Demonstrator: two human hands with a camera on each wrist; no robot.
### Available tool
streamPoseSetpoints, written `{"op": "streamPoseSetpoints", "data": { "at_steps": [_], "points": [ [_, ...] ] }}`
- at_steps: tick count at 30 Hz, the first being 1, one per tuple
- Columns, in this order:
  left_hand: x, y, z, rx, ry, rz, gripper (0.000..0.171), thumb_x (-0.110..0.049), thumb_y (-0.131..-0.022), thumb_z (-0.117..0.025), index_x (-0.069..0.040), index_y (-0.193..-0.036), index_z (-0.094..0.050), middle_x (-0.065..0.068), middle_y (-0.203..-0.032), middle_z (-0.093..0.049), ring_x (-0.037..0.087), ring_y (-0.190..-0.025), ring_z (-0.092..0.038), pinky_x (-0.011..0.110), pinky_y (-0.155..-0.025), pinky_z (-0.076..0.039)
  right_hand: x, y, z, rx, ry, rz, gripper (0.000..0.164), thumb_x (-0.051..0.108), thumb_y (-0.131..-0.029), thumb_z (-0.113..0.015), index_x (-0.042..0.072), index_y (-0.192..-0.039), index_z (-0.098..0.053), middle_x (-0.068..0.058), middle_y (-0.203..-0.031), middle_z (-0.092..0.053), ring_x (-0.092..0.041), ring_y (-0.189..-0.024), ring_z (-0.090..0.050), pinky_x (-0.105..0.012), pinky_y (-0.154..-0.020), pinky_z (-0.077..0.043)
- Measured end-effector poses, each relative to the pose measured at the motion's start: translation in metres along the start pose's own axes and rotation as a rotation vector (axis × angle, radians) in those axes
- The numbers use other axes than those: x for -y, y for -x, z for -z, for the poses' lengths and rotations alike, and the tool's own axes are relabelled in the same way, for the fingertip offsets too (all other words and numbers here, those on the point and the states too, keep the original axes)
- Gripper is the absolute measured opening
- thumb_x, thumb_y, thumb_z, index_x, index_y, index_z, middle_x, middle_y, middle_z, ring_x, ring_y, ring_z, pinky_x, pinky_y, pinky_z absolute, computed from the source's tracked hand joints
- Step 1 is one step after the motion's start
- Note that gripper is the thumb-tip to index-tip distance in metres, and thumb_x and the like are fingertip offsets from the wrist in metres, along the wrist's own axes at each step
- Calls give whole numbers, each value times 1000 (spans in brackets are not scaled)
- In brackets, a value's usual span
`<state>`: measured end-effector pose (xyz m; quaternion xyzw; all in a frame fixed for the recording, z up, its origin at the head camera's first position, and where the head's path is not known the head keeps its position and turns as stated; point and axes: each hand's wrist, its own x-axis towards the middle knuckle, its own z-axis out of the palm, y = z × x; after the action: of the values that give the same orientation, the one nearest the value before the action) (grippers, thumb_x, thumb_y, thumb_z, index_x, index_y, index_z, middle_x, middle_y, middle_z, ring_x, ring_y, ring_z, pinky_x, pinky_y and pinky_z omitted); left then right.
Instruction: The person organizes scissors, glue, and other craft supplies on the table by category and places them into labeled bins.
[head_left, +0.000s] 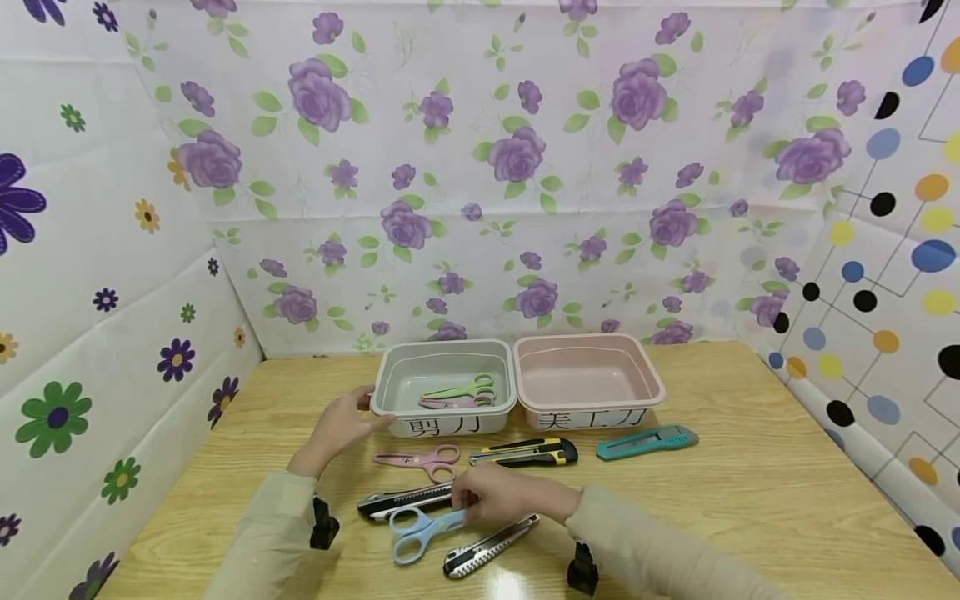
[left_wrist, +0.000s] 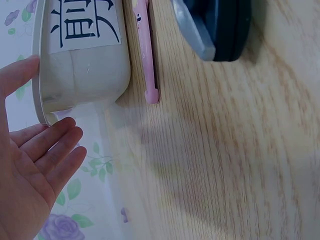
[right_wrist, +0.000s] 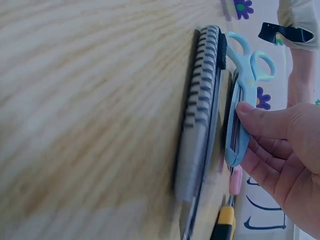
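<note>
Light blue scissors (head_left: 423, 531) are pinched by the blade end in my right hand (head_left: 495, 492), handle loops pointing left. In the right wrist view, the thumb (right_wrist: 260, 120) presses one side of the blue scissors (right_wrist: 245, 80). My left hand (head_left: 345, 425) touches the near left corner of a grey bin (head_left: 447, 424), its thumb at the rim and its fingers loosely extended along the side. Green scissors (head_left: 465, 388) and pink-handled scissors (head_left: 453, 402) lie inside this bin. Beside the right hand are a black-and-silver utility knife (head_left: 405, 500) and a silver utility knife (head_left: 491, 547).
A pink bin (head_left: 588, 408) stands right of the grey one; both carry character labels. Pink scissors (head_left: 420, 460), a yellow-and-black utility knife (head_left: 525, 452) and a teal utility knife (head_left: 647, 442) lie in front. Patterned cloth (head_left: 480, 167) surrounds the wooden table (head_left: 750, 500).
</note>
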<state>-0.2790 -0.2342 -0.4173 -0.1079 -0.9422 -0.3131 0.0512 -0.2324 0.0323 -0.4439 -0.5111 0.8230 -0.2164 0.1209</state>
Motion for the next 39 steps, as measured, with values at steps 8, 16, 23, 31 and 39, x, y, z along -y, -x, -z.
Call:
{"op": "streamPoseSetpoints", "data": {
  "at_steps": [8,16,23,31,39],
  "points": [
    [1,0,0,-7,-5,3,71,-39,-79,-67,8,-128,-44,22,-108,-61,36,-99,-57,51,-83,-45,-1,6,13,10,25,14,13,-2,-73,-68,9,-77,-61,5,-69,-59,4,-61,-48,-7,-58,-40],
    [3,-1,-2,-9,-1,-2,71,-37,-79,-68,7,-129,-44,22,-108,-61,36,-100,-57,51,-84,-45,-3,8,28,-20,86,33,12,-2,-73,-67,9,-77,-63,6,-68,-58,4,-60,-47,-7,-56,-38],
    [3,-3,-2,-7,4,-3,70,-37,-78,-68,6,-129,-44,22,-110,-60,36,-101,-57,52,-84,-44,-2,9,40,-17,116,13,13,1,-73,-69,10,-75,-61,8,-65,-56,4,-58,-45,-8,-54,-37],
    [3,-4,-2,-6,4,-10,72,-39,-79,-68,7,-129,-44,22,-110,-60,35,-100,-57,51,-84,-45,-2,10,54,-25,115,1,12,2,-75,-70,10,-73,-60,1,-65,-59,1,-57,-46,-11,-52,-37],
    [5,-3,-1,-4,-4,-8,72,-40,-79,-67,7,-129,-44,23,-110,-60,36,-100,-57,52,-84,-44,-4,9,70,-38,154,-17,9,4,-76,-70,10,-78,-63,6,-68,-59,0,-60,-49,-14,-55,-40]
  ]
}}
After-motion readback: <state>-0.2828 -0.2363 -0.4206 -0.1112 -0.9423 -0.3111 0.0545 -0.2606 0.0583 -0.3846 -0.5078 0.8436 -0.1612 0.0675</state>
